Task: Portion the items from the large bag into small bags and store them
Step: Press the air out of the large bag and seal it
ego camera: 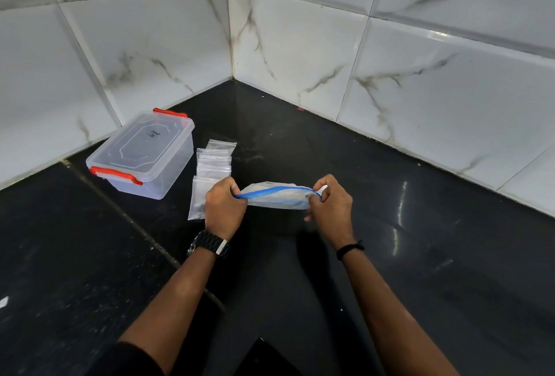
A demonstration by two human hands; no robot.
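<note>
- A clear plastic storage box (144,155) with a shut lid and orange-red latches is sitting at the left on the glossy black stone surface (390,225), close to the white marble-patterned wall tiles (420,75).
- A row of small clear plastic zip bags (211,165) is lying flat on the surface just right of the box, overlapping one another.
- The left hand (223,209), with a black watch (208,246) on its wrist, is pinching the left end of a large clear zip bag with a blue seal strip (274,197).
- The large bag is being held between both hands, just above the surface.
- The right hand (329,203), with a black band (350,249) on its wrist, is pinching the bag's right end.
</note>
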